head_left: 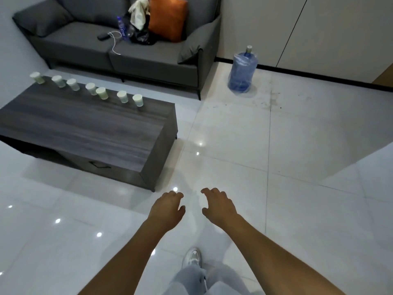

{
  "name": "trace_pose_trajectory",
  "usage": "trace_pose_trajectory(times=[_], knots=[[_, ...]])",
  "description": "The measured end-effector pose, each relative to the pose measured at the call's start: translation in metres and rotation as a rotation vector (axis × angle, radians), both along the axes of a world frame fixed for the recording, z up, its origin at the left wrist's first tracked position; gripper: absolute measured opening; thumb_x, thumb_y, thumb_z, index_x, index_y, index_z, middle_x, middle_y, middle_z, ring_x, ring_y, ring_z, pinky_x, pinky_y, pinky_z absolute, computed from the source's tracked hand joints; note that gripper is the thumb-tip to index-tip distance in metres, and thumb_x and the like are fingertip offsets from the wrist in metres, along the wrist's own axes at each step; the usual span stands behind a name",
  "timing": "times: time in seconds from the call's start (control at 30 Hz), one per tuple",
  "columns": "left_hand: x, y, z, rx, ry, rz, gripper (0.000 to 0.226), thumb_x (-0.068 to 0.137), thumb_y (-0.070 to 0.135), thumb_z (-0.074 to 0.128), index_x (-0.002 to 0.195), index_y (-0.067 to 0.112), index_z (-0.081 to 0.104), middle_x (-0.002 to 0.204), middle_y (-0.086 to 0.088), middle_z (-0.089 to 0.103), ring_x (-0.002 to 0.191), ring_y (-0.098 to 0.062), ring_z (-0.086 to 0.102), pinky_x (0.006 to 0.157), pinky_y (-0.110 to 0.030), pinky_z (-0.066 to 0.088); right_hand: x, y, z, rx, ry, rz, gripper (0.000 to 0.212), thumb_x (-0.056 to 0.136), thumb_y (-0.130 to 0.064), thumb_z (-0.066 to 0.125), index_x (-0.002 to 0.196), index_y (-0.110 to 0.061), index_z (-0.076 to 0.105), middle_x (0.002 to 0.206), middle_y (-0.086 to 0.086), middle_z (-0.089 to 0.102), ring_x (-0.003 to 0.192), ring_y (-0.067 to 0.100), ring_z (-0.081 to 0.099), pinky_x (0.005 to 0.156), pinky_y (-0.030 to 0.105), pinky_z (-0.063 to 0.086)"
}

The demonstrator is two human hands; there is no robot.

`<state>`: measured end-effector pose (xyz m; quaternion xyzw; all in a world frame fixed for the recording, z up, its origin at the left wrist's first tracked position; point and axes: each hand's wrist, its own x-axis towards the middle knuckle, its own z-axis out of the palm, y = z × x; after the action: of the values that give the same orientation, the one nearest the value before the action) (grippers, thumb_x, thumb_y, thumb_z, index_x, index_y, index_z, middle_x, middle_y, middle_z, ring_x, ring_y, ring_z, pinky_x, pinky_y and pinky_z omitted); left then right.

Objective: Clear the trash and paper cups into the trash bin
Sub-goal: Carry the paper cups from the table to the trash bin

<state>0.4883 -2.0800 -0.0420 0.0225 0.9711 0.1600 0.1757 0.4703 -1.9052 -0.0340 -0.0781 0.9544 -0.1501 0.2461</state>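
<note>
Several paper cups stand in a row along the far edge of a dark wooden coffee table at the left. My left hand and my right hand hang side by side over the white floor, well short of the table's near right corner. Both have loosely curled fingers and hold nothing. No trash bin is in view.
A grey sofa behind the table carries an orange cushion, a bag with cloth, a plastic bottle, a remote and a white cable. A blue water jug stands on the floor by the wall. My shoe is below.
</note>
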Motion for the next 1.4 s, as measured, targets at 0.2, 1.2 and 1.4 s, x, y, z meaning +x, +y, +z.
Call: trace_pose_trajectory(times=[0.2, 1.2, 1.4], knots=[[-0.110, -0.001, 0.003, 0.002, -0.043, 0.002, 0.042, 0.095, 0.037, 0.048, 0.135, 0.021, 0.047, 0.133, 0.000, 0.054, 0.117, -0.018, 0.053, 0.095, -0.027, 0.045, -0.113, -0.004, 0.001, -0.012, -0.043, 0.013, 0.058, 0.090, -0.022, 0.053, 0.144, -0.024, 0.033, 0.133, 0.005, 0.045, 0.117, 0.029, 0.045, 0.089, 0.036, 0.042], [-0.745, -0.073, 0.000, 0.107, -0.158, 0.296, 0.039, 0.094, 0.026, 0.046, 0.130, 0.010, 0.047, 0.126, -0.009, 0.051, 0.121, -0.028, 0.047, 0.091, -0.040, 0.047, -0.798, -0.086, -0.006, 0.000, -0.095, 0.237, 0.058, 0.091, -0.026, 0.056, 0.144, -0.024, 0.032, 0.136, 0.006, 0.044, 0.121, 0.028, 0.044, 0.093, 0.038, 0.046], [-0.819, -0.117, 0.001, 0.103, -0.163, 0.434, 0.045, 0.095, 0.032, 0.045, 0.138, 0.018, 0.042, 0.133, -0.004, 0.049, 0.118, -0.021, 0.051, 0.092, -0.037, 0.047, -0.891, -0.129, -0.003, 0.013, -0.109, 0.318, 0.059, 0.090, -0.025, 0.056, 0.144, -0.025, 0.032, 0.136, 0.005, 0.043, 0.121, 0.027, 0.044, 0.088, 0.036, 0.046]])
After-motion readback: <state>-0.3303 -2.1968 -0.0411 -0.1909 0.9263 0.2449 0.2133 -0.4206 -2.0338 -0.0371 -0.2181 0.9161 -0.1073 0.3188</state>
